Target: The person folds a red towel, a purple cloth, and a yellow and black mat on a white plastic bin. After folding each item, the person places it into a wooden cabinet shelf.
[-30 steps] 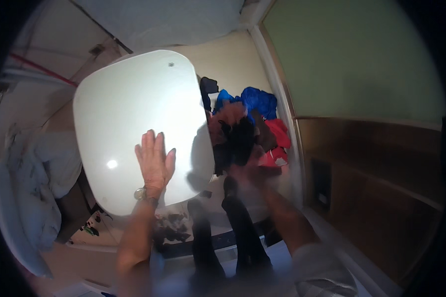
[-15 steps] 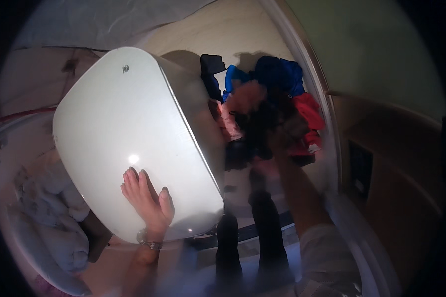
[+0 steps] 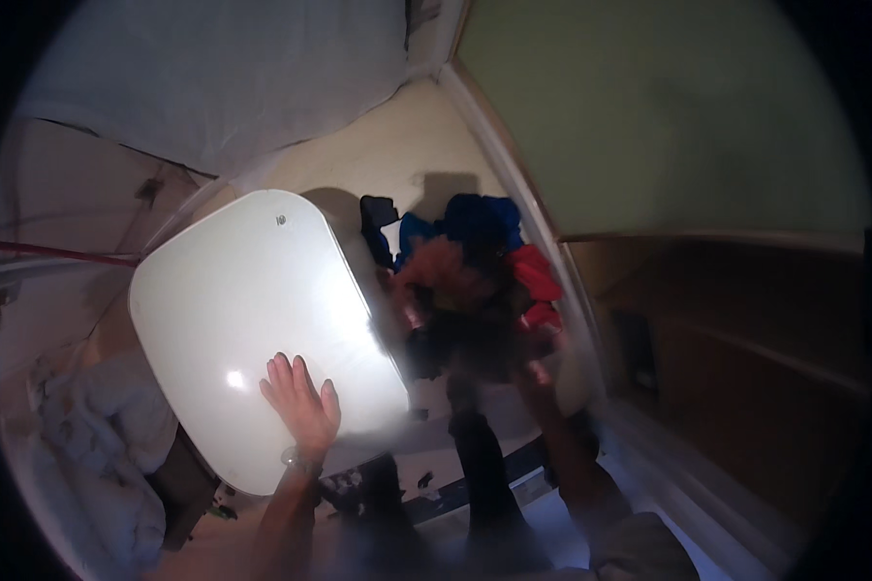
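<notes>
My left hand (image 3: 303, 405) lies flat with its fingers spread on the smooth top of a white, rounded box-like appliance (image 3: 233, 290). A watch is on that wrist. To the right of the appliance, a heap of clothes lies on the floor: blue cloth (image 3: 480, 221), red cloth (image 3: 535, 273), orange-pink cloth (image 3: 441, 271) and dark cloth (image 3: 465, 339). My right hand (image 3: 535, 376) is at the near side of the heap, against the dark cloth. Motion blur smears its fingers, so its grip does not show.
My legs (image 3: 480, 455) stand just short of the heap. A wooden frame edge (image 3: 509, 160) and a green panel (image 3: 649, 126) bound the right side. White bunched fabric (image 3: 107, 416) lies at the left. A pale sheet (image 3: 233, 77) hangs at the back.
The whole view has shifted, with the heap now lower and further left. My right hand has drawn nearer to me relative to the clothes. My left hand stays on the appliance top.
</notes>
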`<state>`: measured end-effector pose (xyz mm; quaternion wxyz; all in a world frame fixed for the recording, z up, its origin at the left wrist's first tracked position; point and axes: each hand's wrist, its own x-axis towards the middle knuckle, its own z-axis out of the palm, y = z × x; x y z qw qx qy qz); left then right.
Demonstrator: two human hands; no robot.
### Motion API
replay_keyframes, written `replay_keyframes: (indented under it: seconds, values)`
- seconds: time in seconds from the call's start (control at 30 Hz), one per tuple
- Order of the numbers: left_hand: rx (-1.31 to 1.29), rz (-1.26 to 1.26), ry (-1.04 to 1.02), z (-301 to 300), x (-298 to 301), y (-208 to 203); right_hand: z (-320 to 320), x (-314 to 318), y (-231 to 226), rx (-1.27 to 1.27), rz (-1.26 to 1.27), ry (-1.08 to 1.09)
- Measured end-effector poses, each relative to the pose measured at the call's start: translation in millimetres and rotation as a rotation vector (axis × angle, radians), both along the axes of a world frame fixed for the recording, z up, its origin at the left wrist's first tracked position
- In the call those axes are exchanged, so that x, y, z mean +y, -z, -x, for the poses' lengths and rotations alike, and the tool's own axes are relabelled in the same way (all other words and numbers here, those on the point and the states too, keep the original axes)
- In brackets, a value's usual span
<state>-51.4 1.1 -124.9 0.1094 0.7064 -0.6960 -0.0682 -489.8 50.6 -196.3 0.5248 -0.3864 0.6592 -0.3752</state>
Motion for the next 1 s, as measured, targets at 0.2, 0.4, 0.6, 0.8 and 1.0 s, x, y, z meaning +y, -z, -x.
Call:
replay_keyframes:
  seconds: [0.2, 0.4, 0.6, 0.8, 1.0]
  values:
    - [0.025, -0.06, -0.03, -9.9, 6.3, 3.5, -27.2, 6.5, -160.7, -0.066, -0.034, 0.113]
    - [0.339, -0.013, 0.062, -23.3, 14.9, -31.6, -80.4, 7.4, -326.2, -0.179, 0.175, 0.249]
    - [0.792, 0.021, 0.348, -27.1, 56.3, -134.2, -168.1, 0.3, -478.0, -0.48, 0.472, 0.207]
    - [1.1, 0.029, 0.413, -17.9, 94.8, -313.9, -233.0, -2.3, -552.2, -0.736, 0.634, 0.215]
    - [0.687, 0.616, 0.378, -40.5, 68.3, -373.5, -286.0, -21.2, -546.0, -0.925, 0.539, 0.106]
